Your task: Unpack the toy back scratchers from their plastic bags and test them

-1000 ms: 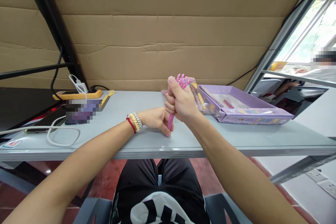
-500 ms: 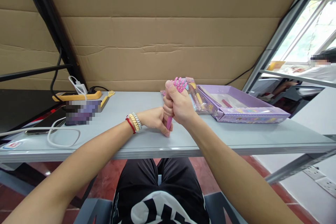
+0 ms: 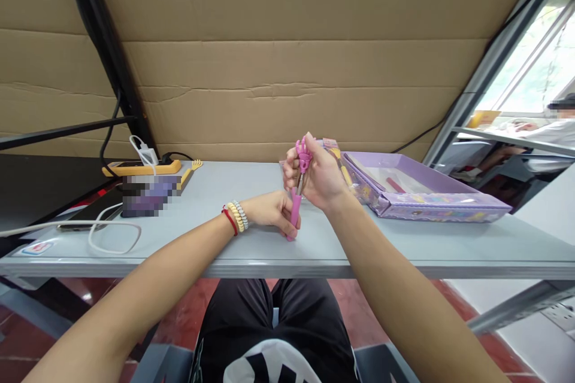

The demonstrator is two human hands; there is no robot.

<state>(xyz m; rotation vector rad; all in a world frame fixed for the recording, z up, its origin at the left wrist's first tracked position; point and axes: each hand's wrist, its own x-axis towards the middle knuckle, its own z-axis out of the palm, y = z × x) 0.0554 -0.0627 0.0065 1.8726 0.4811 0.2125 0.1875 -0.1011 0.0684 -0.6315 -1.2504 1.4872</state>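
A pink telescopic back scratcher [image 3: 295, 206] stands tilted between my hands, just above the grey desk [image 3: 242, 245]. It has a claw-shaped head, a short bare length of metal rod and a pink handle. My left hand [image 3: 276, 212], with bead bracelets and a red cord on the wrist, grips the lower handle. Around the upper part, my right hand [image 3: 321, 173] has its fingers curled behind the head and rod, thumb pointing up. Behind the right hand lies a clear plastic package [image 3: 336, 158] with yellow parts, partly hidden.
At right sits an open purple box [image 3: 442, 206] with a reddish stick inside. On the left are a yellow-clawed back scratcher [image 3: 191, 173], a yellow power strip [image 3: 173, 166], a phone [image 3: 150, 197] and a white cable [image 3: 112, 249]. Cardboard [image 3: 287, 66] backs the desk. Another person sits far right.
My right hand has loosened and turned, so the claw head and metal rod now show in its palm. My left hand remains low on the handle. The view has shifted slightly.
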